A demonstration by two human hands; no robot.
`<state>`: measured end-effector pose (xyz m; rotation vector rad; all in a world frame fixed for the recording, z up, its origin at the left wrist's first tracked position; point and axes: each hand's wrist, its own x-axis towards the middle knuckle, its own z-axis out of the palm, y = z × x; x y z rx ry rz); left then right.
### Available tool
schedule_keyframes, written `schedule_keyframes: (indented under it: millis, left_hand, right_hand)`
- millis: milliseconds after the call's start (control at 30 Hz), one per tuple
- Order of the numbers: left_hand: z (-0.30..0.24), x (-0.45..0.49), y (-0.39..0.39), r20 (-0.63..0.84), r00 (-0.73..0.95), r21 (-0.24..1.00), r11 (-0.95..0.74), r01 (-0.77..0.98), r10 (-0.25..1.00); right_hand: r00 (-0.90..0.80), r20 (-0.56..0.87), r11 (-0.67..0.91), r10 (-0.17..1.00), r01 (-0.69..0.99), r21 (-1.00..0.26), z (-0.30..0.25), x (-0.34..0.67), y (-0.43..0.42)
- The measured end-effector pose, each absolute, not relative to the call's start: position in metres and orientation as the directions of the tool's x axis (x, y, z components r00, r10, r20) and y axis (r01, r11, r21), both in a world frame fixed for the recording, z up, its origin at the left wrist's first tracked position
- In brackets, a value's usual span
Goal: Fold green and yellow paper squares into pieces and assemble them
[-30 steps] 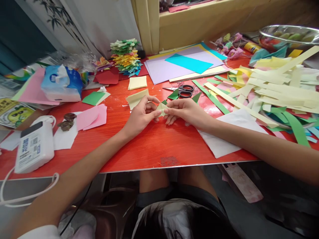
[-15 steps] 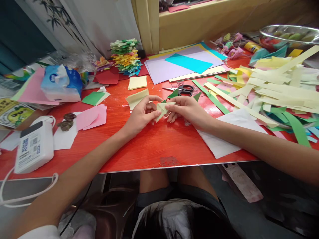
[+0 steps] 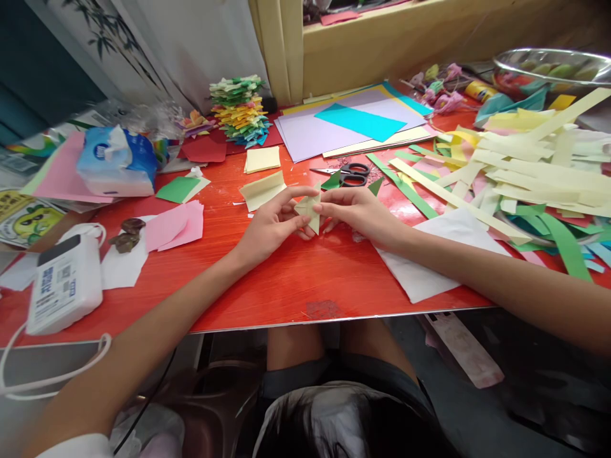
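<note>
Over the middle of the red table (image 3: 296,280) both my hands pinch one small folded piece of pale yellow paper (image 3: 309,208). My left hand (image 3: 270,224) grips its left side between thumb and fingers. My right hand (image 3: 359,211) holds its right side, fingers curled. The piece stands up with a point hanging down. Just behind it lie black-handled scissors (image 3: 351,173) and small green paper triangles (image 3: 333,181). A pale yellow square (image 3: 261,189) rests to the left of my left hand.
Long yellow and green paper strips (image 3: 520,172) pile up at right, beside a metal bowl (image 3: 554,63). Large paper sheets (image 3: 353,124) and a stack of folded pieces (image 3: 237,108) sit at the back. A tissue pack (image 3: 117,162), pink paper (image 3: 174,226) and a white bottle (image 3: 64,280) lie left.
The folded yellow piece was turned in my fingers: it lay low and flat before, and now it stands upright with a point down. Both hands stayed in about the same place.
</note>
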<state>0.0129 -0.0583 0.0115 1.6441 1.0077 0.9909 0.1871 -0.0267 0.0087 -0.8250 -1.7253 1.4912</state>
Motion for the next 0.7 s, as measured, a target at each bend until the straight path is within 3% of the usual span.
schedule_keyframes:
  millis: [133,267,567,700]
  left_hand:
    - [0.0117,0.0138,-0.061,0.214,0.334,0.9,-0.318,0.298,0.918]
    - [0.0114,0.0136,-0.0621,0.37,0.343,0.699,-0.502,0.509,0.863]
    - [0.0061,0.0092,-0.0584,0.484,0.372,0.515,-0.602,0.61,0.792]
    - [0.0064,0.0078,-0.056,0.558,0.407,0.364,-0.654,0.663,0.723]
  right_hand:
    - [-0.551,0.133,0.177,0.824,0.027,-0.984,0.0077,0.1875,-0.0261]
    - [-0.535,0.092,0.135,0.84,0.042,-0.99,0.007,0.1878,-0.0257]
    - [-0.544,0.025,0.051,0.839,0.033,-0.998,0.0105,0.1877,-0.0254]
    - [-0.566,0.018,0.025,0.824,0.004,-1.0,0.0103,0.1876,-0.0263]
